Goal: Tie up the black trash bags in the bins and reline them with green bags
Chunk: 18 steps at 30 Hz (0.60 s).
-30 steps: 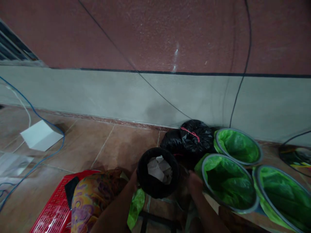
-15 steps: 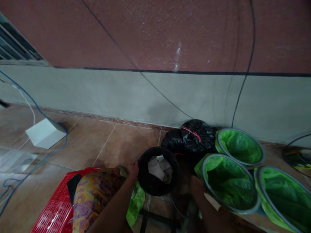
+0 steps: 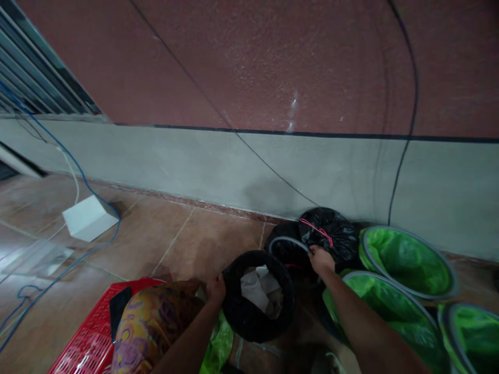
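Observation:
My left hand (image 3: 215, 289) is closed on the near-left rim of a waste bin (image 3: 284, 322) lined with a black bag. Crumpled white paper (image 3: 257, 288) lies inside the bin. In my right hand (image 3: 322, 259), the fingers are closed on a thin grey ring (image 3: 288, 240), which is tilted up beyond the bin. Behind the ring sits a tied black rubbish bag (image 3: 331, 234) with a pink tie. A patterned yellow cloth over a leg (image 3: 148, 322) is beside my left forearm.
Grey-rimmed bins with green liners stand at the right, one a green-lined bin (image 3: 409, 259) by the wall. A red plastic basket (image 3: 89, 332) lies at the left. Beyond it are a white box (image 3: 88, 218) and a blue cable (image 3: 113, 239) on the tiled floor.
My right hand has moved up and forward from beside the green-lined bins and now holds the grey ring. My left hand stays on the bin's rim. The view has shifted slightly.

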Each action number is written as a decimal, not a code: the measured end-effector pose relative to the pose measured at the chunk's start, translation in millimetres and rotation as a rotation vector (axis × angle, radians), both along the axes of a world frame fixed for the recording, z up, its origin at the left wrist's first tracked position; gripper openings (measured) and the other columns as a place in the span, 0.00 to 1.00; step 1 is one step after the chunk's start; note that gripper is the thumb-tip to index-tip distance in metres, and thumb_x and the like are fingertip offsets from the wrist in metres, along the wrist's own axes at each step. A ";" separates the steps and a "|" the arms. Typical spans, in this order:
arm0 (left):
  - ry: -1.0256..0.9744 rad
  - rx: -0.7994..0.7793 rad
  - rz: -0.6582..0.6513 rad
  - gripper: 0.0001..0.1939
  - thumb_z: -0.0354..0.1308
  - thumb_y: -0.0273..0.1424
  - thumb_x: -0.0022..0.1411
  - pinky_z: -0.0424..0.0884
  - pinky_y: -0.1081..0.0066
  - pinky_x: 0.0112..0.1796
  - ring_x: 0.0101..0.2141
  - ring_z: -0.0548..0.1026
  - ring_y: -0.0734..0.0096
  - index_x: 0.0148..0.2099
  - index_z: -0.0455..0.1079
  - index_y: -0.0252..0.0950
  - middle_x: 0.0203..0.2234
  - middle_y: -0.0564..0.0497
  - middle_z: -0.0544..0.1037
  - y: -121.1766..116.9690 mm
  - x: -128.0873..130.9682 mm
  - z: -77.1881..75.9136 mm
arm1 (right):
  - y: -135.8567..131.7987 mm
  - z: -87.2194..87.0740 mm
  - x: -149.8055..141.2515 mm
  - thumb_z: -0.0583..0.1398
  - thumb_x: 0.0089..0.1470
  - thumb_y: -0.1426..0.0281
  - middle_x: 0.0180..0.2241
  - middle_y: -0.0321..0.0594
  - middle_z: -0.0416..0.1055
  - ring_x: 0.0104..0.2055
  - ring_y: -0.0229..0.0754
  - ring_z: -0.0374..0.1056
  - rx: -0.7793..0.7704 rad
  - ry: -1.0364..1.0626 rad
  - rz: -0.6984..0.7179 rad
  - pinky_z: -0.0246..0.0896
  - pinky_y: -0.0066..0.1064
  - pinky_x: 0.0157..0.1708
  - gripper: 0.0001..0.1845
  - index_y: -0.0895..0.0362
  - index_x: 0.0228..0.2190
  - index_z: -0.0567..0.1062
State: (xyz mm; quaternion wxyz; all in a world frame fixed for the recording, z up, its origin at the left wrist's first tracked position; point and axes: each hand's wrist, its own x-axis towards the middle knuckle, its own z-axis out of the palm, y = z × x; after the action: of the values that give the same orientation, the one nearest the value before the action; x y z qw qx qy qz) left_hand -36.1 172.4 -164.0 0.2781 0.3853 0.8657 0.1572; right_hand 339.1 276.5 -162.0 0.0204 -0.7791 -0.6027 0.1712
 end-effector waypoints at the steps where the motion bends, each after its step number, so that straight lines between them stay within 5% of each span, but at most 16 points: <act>1: 0.033 -0.005 0.000 0.19 0.46 0.35 0.63 0.67 0.67 0.36 0.37 0.76 0.56 0.34 0.76 0.31 0.29 0.39 0.78 1.5 -0.2 2.1 | 3.8 -4.5 2.2 0.54 0.54 0.72 0.45 0.49 0.73 0.46 0.44 0.70 0.019 0.010 -0.004 0.60 0.31 0.44 0.19 0.60 0.48 0.72; 5: 0.092 -0.008 0.014 0.18 0.46 0.34 0.63 0.67 0.68 0.37 0.38 0.76 0.57 0.37 0.76 0.32 0.34 0.39 0.79 12.4 1.9 17.0 | 10.7 -7.4 0.2 0.53 0.54 0.72 0.47 0.49 0.72 0.46 0.43 0.70 0.093 0.071 -0.008 0.59 0.30 0.46 0.20 0.62 0.49 0.71; 9: -0.003 0.038 -0.016 0.18 0.46 0.35 0.63 0.66 0.70 0.34 0.35 0.76 0.61 0.35 0.75 0.31 0.29 0.41 0.78 22.2 7.1 26.2 | -5.4 -2.9 -24.7 0.51 0.57 0.66 0.41 0.46 0.75 0.44 0.44 0.70 0.008 0.240 -0.005 0.60 0.32 0.46 0.17 0.59 0.41 0.76; 14: -0.310 0.163 0.066 0.20 0.49 0.39 0.61 0.68 0.72 0.30 0.32 0.76 0.63 0.33 0.75 0.28 0.27 0.44 0.78 15.0 5.4 27.7 | -65.8 -20.9 -67.6 0.44 0.59 0.52 0.35 0.47 0.77 0.39 0.44 0.73 -0.292 0.970 -0.290 0.66 0.34 0.39 0.30 0.60 0.36 0.76; 18: -0.589 0.146 0.124 0.16 0.56 0.39 0.56 0.71 0.71 0.28 0.28 0.76 0.65 0.34 0.76 0.29 0.26 0.45 0.78 5.9 0.4 35.1 | -96.8 -27.4 -78.8 0.50 0.57 0.52 0.37 0.47 0.77 0.39 0.44 0.74 -0.327 1.298 -0.432 0.67 0.33 0.38 0.26 0.60 0.38 0.75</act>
State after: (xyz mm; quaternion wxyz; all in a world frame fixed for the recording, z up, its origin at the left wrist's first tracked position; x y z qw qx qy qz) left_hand -35.7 178.2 -128.9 0.4786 0.2887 0.7561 0.3404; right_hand 260.3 179.8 -189.4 0.2921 -0.6151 -0.2669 0.6820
